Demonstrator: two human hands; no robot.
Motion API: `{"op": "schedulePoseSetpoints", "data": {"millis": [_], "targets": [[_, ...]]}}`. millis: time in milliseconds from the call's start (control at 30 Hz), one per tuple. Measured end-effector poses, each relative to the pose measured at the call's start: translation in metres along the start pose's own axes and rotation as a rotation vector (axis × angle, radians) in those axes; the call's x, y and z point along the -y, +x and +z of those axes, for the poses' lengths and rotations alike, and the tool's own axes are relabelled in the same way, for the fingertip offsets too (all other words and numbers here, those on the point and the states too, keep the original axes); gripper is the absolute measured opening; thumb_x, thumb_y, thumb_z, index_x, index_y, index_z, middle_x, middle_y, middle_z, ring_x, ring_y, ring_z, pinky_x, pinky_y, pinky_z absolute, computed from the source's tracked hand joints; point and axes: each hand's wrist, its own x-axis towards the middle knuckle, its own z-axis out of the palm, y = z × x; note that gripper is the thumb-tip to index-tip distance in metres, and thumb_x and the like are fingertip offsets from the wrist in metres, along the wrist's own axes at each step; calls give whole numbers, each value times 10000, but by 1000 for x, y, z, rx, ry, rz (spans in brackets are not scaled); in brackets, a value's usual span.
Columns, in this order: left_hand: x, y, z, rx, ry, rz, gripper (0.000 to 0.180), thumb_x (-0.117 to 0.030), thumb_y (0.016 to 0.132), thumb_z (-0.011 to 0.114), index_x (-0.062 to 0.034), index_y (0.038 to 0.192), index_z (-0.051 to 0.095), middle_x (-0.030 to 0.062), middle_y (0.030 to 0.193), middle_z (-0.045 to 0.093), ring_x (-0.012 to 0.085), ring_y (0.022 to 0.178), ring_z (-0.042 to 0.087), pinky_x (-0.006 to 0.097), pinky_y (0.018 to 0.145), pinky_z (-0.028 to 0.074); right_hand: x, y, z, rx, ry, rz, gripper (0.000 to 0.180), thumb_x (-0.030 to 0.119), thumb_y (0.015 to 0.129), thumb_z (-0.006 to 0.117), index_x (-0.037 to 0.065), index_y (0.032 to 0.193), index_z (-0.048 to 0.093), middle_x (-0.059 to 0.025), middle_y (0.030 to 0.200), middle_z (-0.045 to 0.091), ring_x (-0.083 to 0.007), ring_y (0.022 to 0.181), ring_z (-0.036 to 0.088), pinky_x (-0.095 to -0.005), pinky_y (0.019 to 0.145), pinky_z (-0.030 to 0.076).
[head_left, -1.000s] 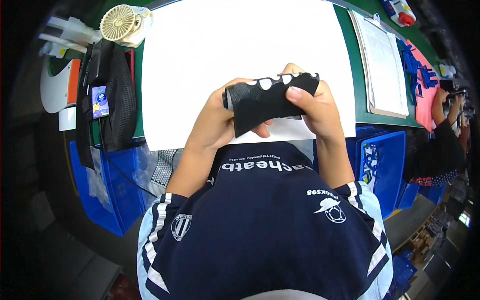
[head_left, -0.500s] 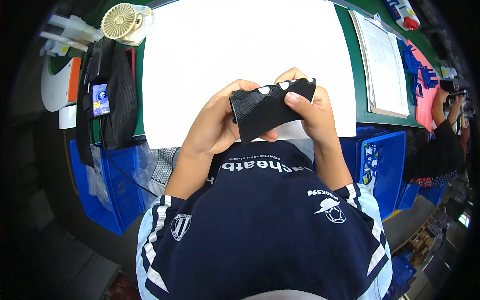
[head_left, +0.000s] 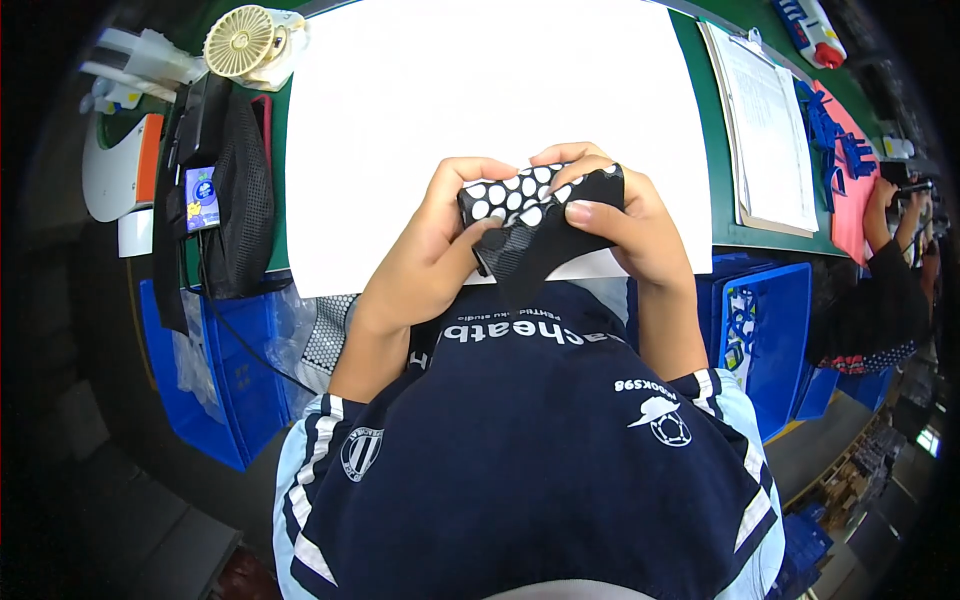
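While both hands work together, the left hand (head_left: 425,255) pinches one end of a black, white-dotted piece (head_left: 545,238), thumb in front, and the right hand (head_left: 645,230) grips the other. It appears held up over the near edge of the white sheet (head_left: 480,90) on the green surface (head_left: 719,170). Step in hand: seemingly folding or turning the piece (underside hidden). Next move likely calls for keeping both ends pinched.

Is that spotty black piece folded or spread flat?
Folded: the spotty black piece shows its dotted face and plain black face together.
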Motion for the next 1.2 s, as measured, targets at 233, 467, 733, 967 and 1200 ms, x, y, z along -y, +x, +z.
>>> {"op": "schedulePoseSetpoints", "data": {"millis": [233, 467, 733, 967, 1200], "targets": [[-1, -1, -8, 52, -338, -75, 377, -113, 825, 511, 7, 1150, 361, 108, 1052, 480, 125, 953, 504, 246, 794, 411, 2, -5, -1, -29, 126, -221, 127, 80, 698, 655, -19, 750, 595, -70, 898, 524, -130, 796, 521, -231, 716, 415], [-5, -1, 7, 66, -201, -11, 988, -419, 487, 827, -32, 1209, 275, 92, 1098, 453, 166, 1050, 467, 267, 910, 358, -4, -6, 6, -177, -2, -300, 116, 80, 690, 664, 3, 681, 578, -57, 775, 494, -120, 723, 477, -216, 633, 373], [-9, -3, 4, 60, -174, -99, 923, -265, 524, 825, -34, 1223, 268, 88, 1108, 446, 176, 1048, 462, 281, 902, 366, 1, -3, 9, -196, -211, -442, 146, 80, 677, 688, 9, 653, 564, -55, 752, 478, -108, 685, 460, -216, 595, 358], [-10, -5, 15, -109, -91, -47, 279, -117, 785, 610, -3, 999, 472, 24, 826, 551, 50, 759, 499, 185, 661, 400, -4, -4, 5, -183, -261, -432, 155, 81, 668, 693, 15, 718, 563, -56, 767, 476, -121, 683, 453, -220, 605, 359], [-6, -7, 10, -168, 107, 83, 167, -127, 819, 578, -9, 899, 490, -24, 654, 521, 22, 588, 441, 165, 524, 329, 4, -1, 15, -157, 35, -90, 361, 124, 722, 659, 19, 1015, 477, -48, 875, 548, -102, 790, 523, -225, 719, 431]]}}
